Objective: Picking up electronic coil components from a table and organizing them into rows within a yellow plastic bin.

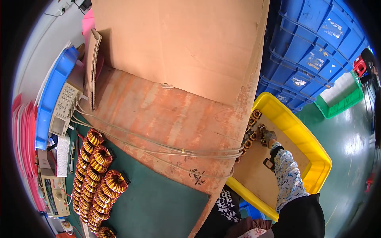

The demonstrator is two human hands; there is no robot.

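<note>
My right hand (pixel 270 136), in a grey glove, reaches down into a yellow bin (pixel 315 152) on the right. Its fingers are closed around dark copper-wound toroid coils (pixel 262 130), partly hidden by the hand. More toroid coils (pixel 253 135) lie beside it along the bin's left side, on a brown cardboard sheet (pixel 252 168). A small black object (pixel 268 163) sits next to my sleeve. My left hand is out of view. On the green mat at the left, larger toroid coils (pixel 116 181) stand in several long stacked rows.
A worn reddish board (pixel 158 113) with a large cardboard panel (pixel 178 39) rises between mat and bin. Grey cables (pixel 158 152) cross it. Stacked blue crates (pixel 305 51) stand behind the bin, a green crate (pixel 345 97) farther right. Instruments (pixel 65 105) line the left edge.
</note>
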